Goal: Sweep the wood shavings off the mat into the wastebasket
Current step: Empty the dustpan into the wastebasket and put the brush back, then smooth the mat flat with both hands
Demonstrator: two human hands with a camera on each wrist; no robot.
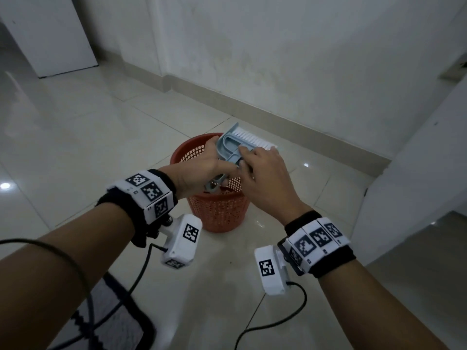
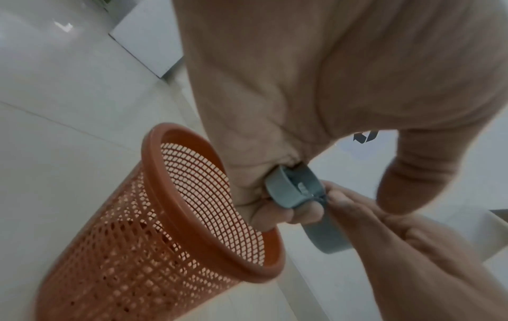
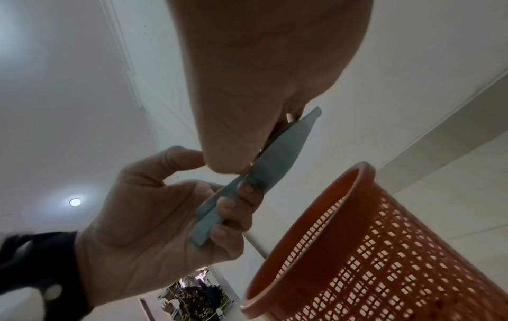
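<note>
A: Right now my left hand (image 1: 199,165) grips the handle of the grey dustpan (image 1: 228,150), fingers curled round it, and my right hand (image 1: 262,178) pinches the handle of the white-bristled brush (image 1: 252,140) that sits nested in the pan.

B: Where's the wastebasket from your hands?

A: Directly beneath both of them. The orange mesh wastebasket (image 1: 217,210) stands on the tiled floor (image 1: 101,137), its mouth open just below the pan.

B: And the pan's long axis?

A: It runs away from my left hand, up and toward the wall, lip tilted high. I'd judge the emptying as done or nearly so; I can't see any wood shavings in the pan or in the basket.

B: The mat?

A: Behind my left forearm, well apart from the basket; only a dark-edged corner of the mat (image 1: 118,322) shows. My left hand is nearer to it.
</note>
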